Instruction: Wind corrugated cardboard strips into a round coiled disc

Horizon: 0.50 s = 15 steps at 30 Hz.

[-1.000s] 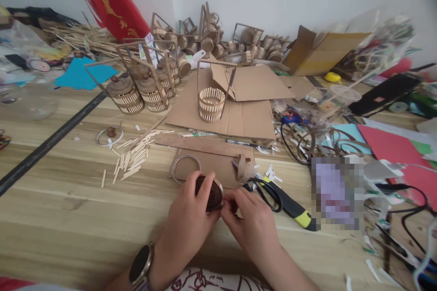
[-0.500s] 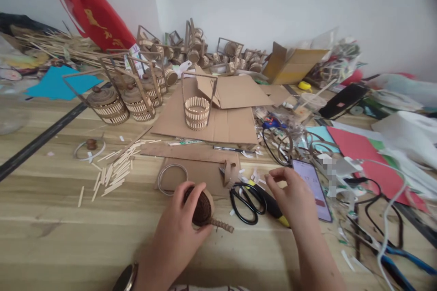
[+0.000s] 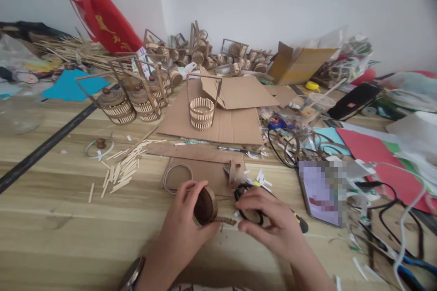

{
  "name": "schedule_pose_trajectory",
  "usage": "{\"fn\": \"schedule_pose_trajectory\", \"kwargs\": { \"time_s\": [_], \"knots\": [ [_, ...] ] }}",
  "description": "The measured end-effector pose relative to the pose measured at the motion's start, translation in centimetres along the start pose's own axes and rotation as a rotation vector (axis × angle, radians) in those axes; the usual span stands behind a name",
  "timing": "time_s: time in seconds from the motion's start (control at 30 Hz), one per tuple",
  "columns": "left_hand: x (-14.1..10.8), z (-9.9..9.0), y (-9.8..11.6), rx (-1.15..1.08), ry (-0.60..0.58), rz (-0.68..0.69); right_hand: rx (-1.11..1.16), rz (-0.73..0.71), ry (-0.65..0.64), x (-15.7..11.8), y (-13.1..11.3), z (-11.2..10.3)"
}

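My left hand [image 3: 184, 225] is closed round a small brown coil of corrugated cardboard strip [image 3: 210, 203], tilted so that its hollow dark inside shows. The loose end of the strip [image 3: 226, 221] sticks out to the right, past my left thumb. Just right of that end is my right hand [image 3: 269, 223], with thumb and fingers apart and nothing between them. Under its fingers lie black-handled scissors [image 3: 243, 191], partly covered by the hand. A light ring [image 3: 177, 178] lies behind my left hand, and a short curled cardboard strip [image 3: 236, 174] stands by the scissors.
A small handled basket [image 3: 202, 113] stands on flat cardboard [image 3: 235, 127]. Lidded baskets [image 3: 118, 107] are at left, beside loose short sticks [image 3: 124, 173]. To the right lie a phone [image 3: 319, 193], cables, pliers [image 3: 408, 266] and a black-and-yellow tool [image 3: 300, 223].
My right hand has moved left and down from beside the phone to the loose strip end, over the scissors. My left hand keeps the coil, now turned slightly. The view has shifted a little.
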<state>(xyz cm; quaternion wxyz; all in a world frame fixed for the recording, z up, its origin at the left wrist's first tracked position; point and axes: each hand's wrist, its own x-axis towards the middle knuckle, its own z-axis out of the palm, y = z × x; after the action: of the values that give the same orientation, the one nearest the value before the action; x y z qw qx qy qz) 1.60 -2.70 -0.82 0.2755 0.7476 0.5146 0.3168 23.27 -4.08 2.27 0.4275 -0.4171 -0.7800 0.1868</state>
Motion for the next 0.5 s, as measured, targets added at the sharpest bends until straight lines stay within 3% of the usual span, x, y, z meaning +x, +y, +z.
{"fn": "schedule_pose_trajectory", "kwargs": {
  "time_s": [0.23, 0.5],
  "knots": [
    [0.0, 0.1, 0.0, -0.001, -0.011, 0.046, 0.047, -0.077, -0.037, 0.4, -0.5, 1.5],
    [-0.2, 0.1, 0.0, 0.030, -0.128, 0.141, 0.054, -0.046, -0.011, 0.4, -0.2, 2.3]
  ]
}}
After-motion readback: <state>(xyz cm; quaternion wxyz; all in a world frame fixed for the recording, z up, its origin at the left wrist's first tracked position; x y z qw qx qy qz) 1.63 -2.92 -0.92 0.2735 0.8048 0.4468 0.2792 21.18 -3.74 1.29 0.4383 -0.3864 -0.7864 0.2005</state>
